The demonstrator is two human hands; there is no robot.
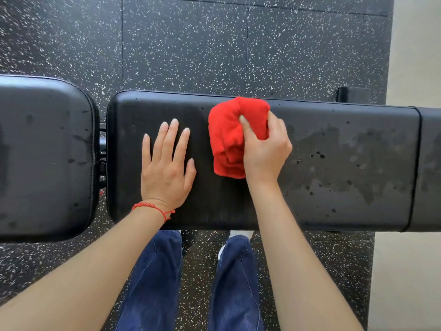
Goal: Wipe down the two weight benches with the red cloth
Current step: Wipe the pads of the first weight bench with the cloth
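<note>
From the head camera, the right hand (265, 149) grips the bunched red cloth (232, 137), fingers curled round it, pressing it onto the long black bench pad (334, 163) near its middle. The left hand (165, 166) lies flat just beside the cloth, fingers straight, holding nothing. Damp marks show on the pad right of the cloth. A second pad (45, 158) sits at left.

I see both forearms bare, no sleeves reaching them. On my left wrist sits a thin bracelet (152, 207) of small red beads on red cord, knotted with short loose ends. Below, dark blue jeans (152, 278) with visible seams, and white shoes (241, 234) peeking out
</note>
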